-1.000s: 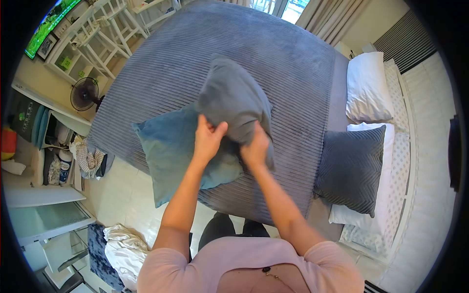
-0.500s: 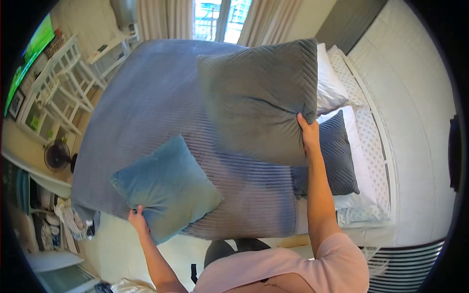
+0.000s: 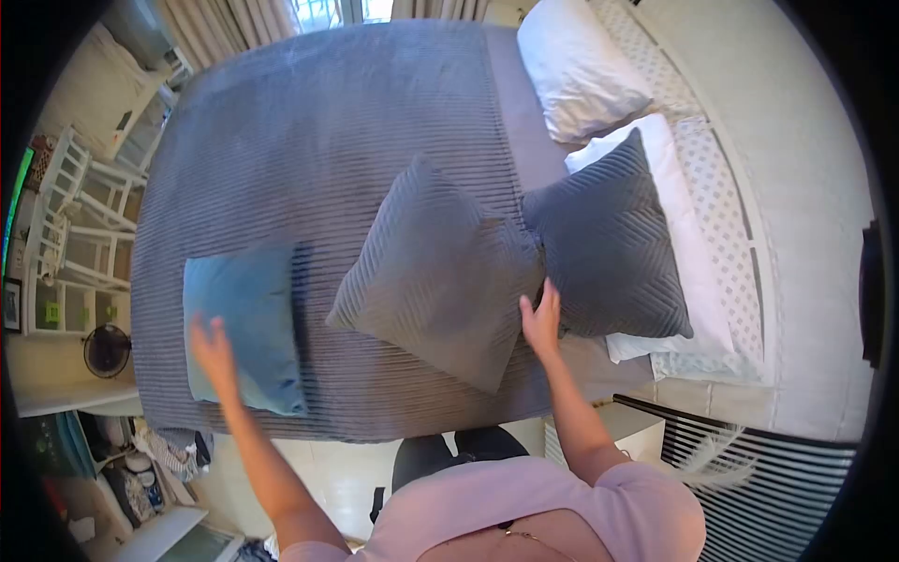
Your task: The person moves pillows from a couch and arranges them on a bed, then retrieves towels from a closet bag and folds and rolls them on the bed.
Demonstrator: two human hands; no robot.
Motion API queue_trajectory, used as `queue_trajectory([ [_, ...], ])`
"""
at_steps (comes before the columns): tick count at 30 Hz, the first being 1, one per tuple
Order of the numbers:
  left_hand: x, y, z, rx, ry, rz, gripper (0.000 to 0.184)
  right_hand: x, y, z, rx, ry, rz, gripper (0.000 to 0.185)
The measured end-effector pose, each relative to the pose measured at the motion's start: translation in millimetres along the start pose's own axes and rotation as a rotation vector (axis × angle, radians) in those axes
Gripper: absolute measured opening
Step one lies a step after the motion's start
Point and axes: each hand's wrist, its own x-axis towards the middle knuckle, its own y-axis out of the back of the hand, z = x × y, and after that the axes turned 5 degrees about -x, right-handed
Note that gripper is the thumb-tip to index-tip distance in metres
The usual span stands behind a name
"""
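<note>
A blue cushion point(image 3: 253, 318) lies on the bed's left part. My left hand point(image 3: 213, 361) is over its near left side with fingers apart, slightly blurred, gripping nothing. A grey quilted cushion point(image 3: 435, 272) lies turned at an angle in the middle of the bed. At its right edge is my right hand point(image 3: 540, 323), thumb and fingers spread; the hand may touch the fabric. Just right of that hand, a darker grey chevron cushion point(image 3: 609, 244) leans on a white pillow point(image 3: 698, 253).
A ribbed grey blanket point(image 3: 328, 122) covers the bed. Another white pillow point(image 3: 576, 70) rests at the far right by the headboard point(image 3: 796, 215). White chairs point(image 3: 94, 215) and a dark fan point(image 3: 107, 351) stand left. A striped black-and-white surface point(image 3: 787, 487) is at lower right.
The grey cushion, raised in my right hand before, now lies on the bed, released. The blue cushion is down flat, let go by my left hand. My view has tilted downward.
</note>
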Motion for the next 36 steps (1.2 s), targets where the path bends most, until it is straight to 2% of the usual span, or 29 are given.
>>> queue_trajectory([
  [2, -34, -59, 24, -0.172, 0.097, -0.336, 0.050, 40, 17, -39, -0.096, 0.137, 0.052, 0.063],
  [3, -55, -94, 23, -0.211, 0.013, -0.456, 0.053, 64, 11, -51, -0.069, 0.202, 0.035, 0.062],
  [4, -79, -124, 30, -0.330, 0.166, -0.522, 0.059, 86, 6, -60, -0.046, 0.264, 0.017, 0.061],
  [5, -102, -154, 28, -0.302, 0.250, -0.481, 0.071, 103, 0, -64, -0.028, 0.322, -0.004, 0.060],
  [6, -118, -179, 29, -0.315, 0.435, -0.403, 0.079, 117, -13, -65, -0.039, 0.379, -0.016, 0.060],
  [7, -126, -190, 42, -0.429, 0.722, -0.337, 0.088, 130, -31, -64, -0.053, 0.436, -0.029, 0.060],
  [8, -134, -214, 27, -0.421, 0.781, -0.335, 0.090, 136, -48, -59, -0.069, 0.494, -0.044, 0.060],
  [9, -143, -235, 9, -0.412, 0.841, -0.334, 0.093, 134, -66, -48, -0.164, 0.449, -0.150, 0.060],
  [11, -139, -234, 4, -0.379, 0.749, -0.347, 0.092, 126, -94, -29, -0.353, 0.334, -0.354, 0.061],
  [12, -134, -234, 6, -0.366, 0.695, -0.372, 0.091, 123, -95, -32, -0.370, 0.351, -0.305, 0.060],
  [13, -123, -228, 12, -0.311, 0.721, -0.456, 0.078, 124, -92, -38, -0.395, 0.366, -0.256, 0.059],
  [15, -106, -223, 19, 0.032, 0.334, -0.485, 0.057, 118, -80, -32, -0.339, 0.327, -0.114, 0.057],
  [17, -92, -232, 17, -0.168, 0.142, -0.362, 0.043, 94, -77, -30, -0.151, 0.231, 0.077, 0.055],
  [18, -85, -240, 21, -0.400, 0.272, -0.392, 0.041, 72, -75, -23, -0.044, 0.172, 0.177, 0.053],
  [20, -76, -257, 30, -0.521, 0.423, -0.535, 0.041, 20, -74, -10, 0.021, -0.112, 0.236, 0.054],
  [21, -76, -258, 30, -0.574, 0.505, -0.603, 0.042, -5, -78, -2, 0.124, -0.352, 0.227, 0.056],
  [22, -75, -257, 29, -0.532, 0.439, -0.644, 0.041, -26, -84, 5, 0.228, -0.597, 0.218, 0.058],
  [24, -70, -254, 33, -0.459, 0.285, -0.730, 0.040, -47, -93, 35, 0.457, -0.625, 0.019, 0.058],
  [25, -71, -244, 42, -0.449, 0.244, -0.632, 0.039, -47, -83, 29, 0.570, -0.637, -0.074, 0.059],
  [26, -73, -233, 52, -0.443, 0.201, -0.534, 0.038, -43, -68, 27, 0.336, -0.681, -0.150, 0.053],
  [28, -73, -208, 81, -0.538, 0.155, -0.291, 0.036, -29, -31, -6, 0.339, -0.598, -0.106, 0.050],
  [31, -69, -185, 67, -0.367, 0.245, -0.288, 0.038, -47, -43, 1, 0.325, -0.536, -0.123, 0.039],
  [32, -64, -181, 48, -0.046, 0.342, -0.578, 0.033, -56, -58, 11, 0.324, -0.518, -0.134, 0.037],
  [33, -66, -184, 43, 0.008, 0.136, -0.472, 0.033, -59, -69, 12, 0.327, -0.498, -0.141, 0.036],
  [34, -65, -191, 40, 0.060, -0.072, -0.361, 0.036, -46, -67, -3, 0.118, -0.311, 0.017, 0.050],
  [35, -66, -195, 40, 0.112, -0.274, -0.253, 0.041, -22, -52, -33, 0.129, -0.145, 0.074, 0.054],
  [36, -57, -192, 62, 0.036, -0.204, -0.385, 0.055, 3, -38, -60, 0.131, 0.015, 0.125, 0.057],
])
